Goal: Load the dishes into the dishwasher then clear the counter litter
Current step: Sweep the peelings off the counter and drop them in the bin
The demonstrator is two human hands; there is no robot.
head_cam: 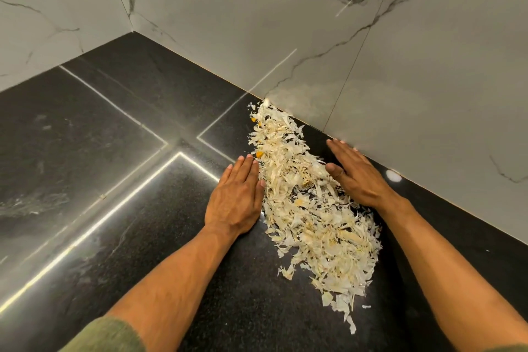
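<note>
A long heap of pale, papery peel scraps (308, 208) with a few orange bits lies on the black stone counter (143, 180), running from the wall toward me. My left hand (237, 197) lies flat on the counter with straight fingers, its edge touching the heap's left side. On the right side of the heap, near the wall, my right hand (354, 174) lies flat too, its thumb touching the scraps. Neither hand holds anything. No dishes or dishwasher are in view.
White marble-look wall tiles (371, 66) rise directly behind the heap and meet at a corner at the back left. Bright light strips reflect off the glossy counter on the left. A small scrap lies apart near the heap's front end.
</note>
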